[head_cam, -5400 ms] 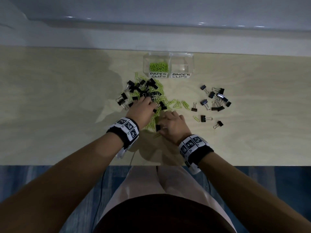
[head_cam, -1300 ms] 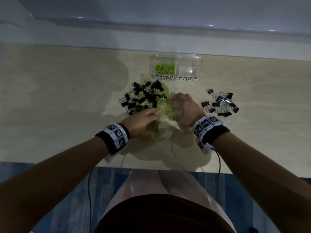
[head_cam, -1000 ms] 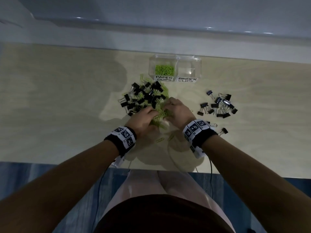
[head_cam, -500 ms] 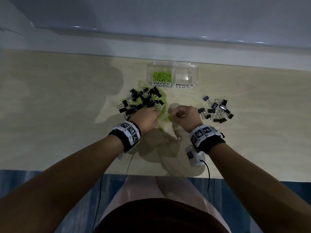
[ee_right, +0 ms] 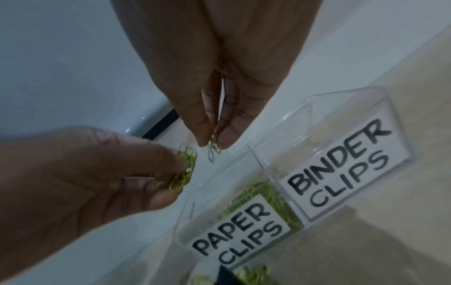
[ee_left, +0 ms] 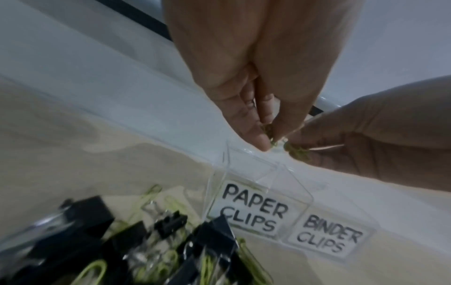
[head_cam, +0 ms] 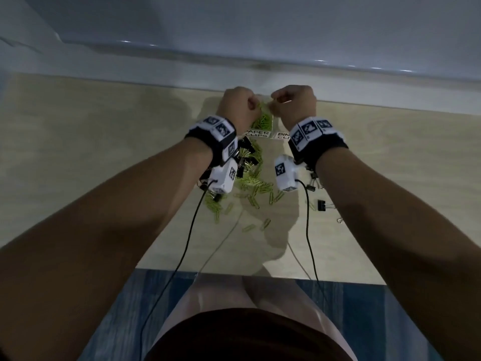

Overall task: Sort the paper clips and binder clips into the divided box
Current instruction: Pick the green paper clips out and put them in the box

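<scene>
The clear divided box (ee_right: 314,108) stands at the table's far edge, labelled PAPER CLIPS (head_cam: 257,134) and BINDER CLIPS (ee_right: 339,164). Green clips lie in its paper-clip compartment (ee_right: 258,192); the binder side looks empty. Both hands hover just above the box. My left hand (head_cam: 243,105) pinches a bunch of green paper clips (ee_right: 186,169) between thumb and fingers. Close beside it, my right hand (head_cam: 291,100) pinches a few green paper clips (ee_right: 214,146) at its fingertips. A mixed pile of green paper clips and black binder clips (head_cam: 250,178) lies on the table nearer to me.
A black binder clip (head_cam: 322,205) lies alone under my right forearm, with more mostly hidden behind the wrist. Loose green clips (head_cam: 265,224) are scattered toward the near table edge. Wrist-camera cables (head_cam: 187,238) hang down. A wall (head_cam: 234,35) rises just behind the box.
Both hands have lifted off the pile and moved forward over the box, each carrying green paper clips. The head view has tilted, so the box sits lower.
</scene>
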`<state>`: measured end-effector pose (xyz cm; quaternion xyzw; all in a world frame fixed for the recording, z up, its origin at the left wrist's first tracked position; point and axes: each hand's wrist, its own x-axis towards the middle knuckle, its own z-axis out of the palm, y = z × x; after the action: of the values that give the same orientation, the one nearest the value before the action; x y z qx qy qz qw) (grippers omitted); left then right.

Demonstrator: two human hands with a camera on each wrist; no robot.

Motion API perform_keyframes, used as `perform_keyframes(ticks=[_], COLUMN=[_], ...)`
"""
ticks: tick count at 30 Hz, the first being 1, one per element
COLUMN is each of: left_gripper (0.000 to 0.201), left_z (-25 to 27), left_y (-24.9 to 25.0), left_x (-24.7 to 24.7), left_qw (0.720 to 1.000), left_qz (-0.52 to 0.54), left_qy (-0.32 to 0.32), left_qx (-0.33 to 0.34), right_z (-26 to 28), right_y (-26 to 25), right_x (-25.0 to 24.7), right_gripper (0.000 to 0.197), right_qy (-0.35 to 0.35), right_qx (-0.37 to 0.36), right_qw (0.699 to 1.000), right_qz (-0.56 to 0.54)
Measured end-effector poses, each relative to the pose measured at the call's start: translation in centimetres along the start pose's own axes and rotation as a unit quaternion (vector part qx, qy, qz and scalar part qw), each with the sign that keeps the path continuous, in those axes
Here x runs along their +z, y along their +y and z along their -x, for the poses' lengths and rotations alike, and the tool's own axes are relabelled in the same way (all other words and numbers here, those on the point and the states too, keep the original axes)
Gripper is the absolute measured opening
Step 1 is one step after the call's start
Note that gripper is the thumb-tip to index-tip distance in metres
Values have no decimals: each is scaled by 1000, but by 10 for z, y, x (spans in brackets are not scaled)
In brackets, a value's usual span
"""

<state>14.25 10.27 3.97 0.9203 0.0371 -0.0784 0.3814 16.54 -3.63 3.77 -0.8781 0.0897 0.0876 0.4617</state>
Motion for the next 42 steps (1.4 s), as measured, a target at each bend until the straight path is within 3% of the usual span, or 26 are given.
perform_keyframes(ticks=[4,8,12,14,16,21,24,29,33,36,39,42], left_gripper=[26,19,34,42,40,37,34,26,25,33,32,30], left_z=[-6,29,61,65,65,62,68,83,100,116,132,145], left_y=[-2,-28,-56,-63,-65,-75,-86,-107,-132,-140,-130,-113], left_x=[0,1,8,13,14,11,3,-18,-27,-25,-12,12], left_qw=[999,992,964,948,939,945,965,997,999,994,991,987], left_qz=[-37,-90,-148,-180,-201,-187,-129,3,-14,-101,-115,-129], left_qy=[-24,-41,-165,-219,-231,-202,-160,-26,49,32,-17,-71], left_qx=[8,79,143,149,154,174,161,73,11,5,70,63], right_z=[6,49,87,96,102,108,108,109,110,110,108,107], right_y=[4,28,56,65,69,71,75,78,69,62,61,60], right_x=[6,10,32,44,54,64,62,61,66,72,77,77], right_gripper=[30,13,9,16,24,29,23,25,32,33,30,27], right_qy=[-24,-54,-162,-185,-180,-152,-143,-128,-153,-176,-185,-190], right_qx=[-30,-148,-164,-163,-166,-186,-213,-215,-228,-236,-228,-222], right_qw=[993,974,953,949,948,940,928,931,922,909,908,910], right_qz=[109,165,195,197,202,241,270,264,272,294,299,294])
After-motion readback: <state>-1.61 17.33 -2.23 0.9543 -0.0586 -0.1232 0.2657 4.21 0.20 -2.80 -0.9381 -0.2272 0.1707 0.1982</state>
